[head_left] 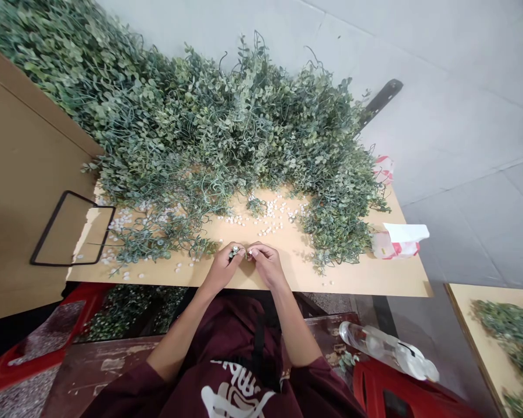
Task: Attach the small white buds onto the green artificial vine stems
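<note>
My left hand (225,266) is closed on a small artificial leaf sprig (233,252), with a bit of white showing between thumb and finger. Close beside it, my right hand (267,264) pinches a small white piece (250,252) at the sprig's end. Both hands are just above the front edge of the tabletop (296,273). Beyond them lie many loose white pieces (272,215) and a lone green sprig (255,205). A big heap of artificial greenery (244,116) covers the back of the table, and thinner sprigs (148,241) spread at the left.
Cardboard (21,174) and a black wire frame (72,229) stand at the left. A pink-and-white packet (394,245) lies on the right edge. A clear bottle (387,348) rests below right near a red stool (387,389). Another table (470,337) with greenery is farther right.
</note>
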`<state>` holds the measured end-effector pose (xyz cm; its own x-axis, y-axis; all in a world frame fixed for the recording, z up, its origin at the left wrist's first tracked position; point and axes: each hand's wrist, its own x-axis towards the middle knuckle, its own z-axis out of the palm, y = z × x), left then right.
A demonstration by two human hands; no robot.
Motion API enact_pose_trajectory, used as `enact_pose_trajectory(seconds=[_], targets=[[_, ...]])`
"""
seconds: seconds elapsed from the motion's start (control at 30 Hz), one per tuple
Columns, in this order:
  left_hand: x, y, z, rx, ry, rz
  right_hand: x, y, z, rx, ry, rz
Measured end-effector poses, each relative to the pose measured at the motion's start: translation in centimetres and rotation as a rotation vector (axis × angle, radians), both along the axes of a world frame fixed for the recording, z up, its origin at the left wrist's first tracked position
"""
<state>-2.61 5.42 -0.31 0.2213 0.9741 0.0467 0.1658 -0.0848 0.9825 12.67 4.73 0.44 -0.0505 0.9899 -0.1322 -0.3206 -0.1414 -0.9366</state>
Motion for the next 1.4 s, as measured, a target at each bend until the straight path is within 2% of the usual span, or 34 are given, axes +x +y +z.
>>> enact_pose_trajectory(seconds=[0.6, 0.93, 1.2, 1.4], targets=[[0.2, -0.1, 0.2, 0.02, 0.021, 0.019, 0.0, -0.1, -0.8, -0.032, -0.114, -0.012], [0.0, -0.1, 0.0, 0.048, 0.055, 0.007, 0.0, -0.2, 0.1, 0.042, -0.257, 0.029], [0.1, -0.1, 0.1, 0.033, 0.052, 0.03, -0.2, -0.4, -0.5, 0.044, -0.165, -0.032], [-0.1, -0.1, 0.3, 0.011, 0.066, 0.004, -0.4, -0.8, 0.4, 0.136, -0.336, -0.055]])
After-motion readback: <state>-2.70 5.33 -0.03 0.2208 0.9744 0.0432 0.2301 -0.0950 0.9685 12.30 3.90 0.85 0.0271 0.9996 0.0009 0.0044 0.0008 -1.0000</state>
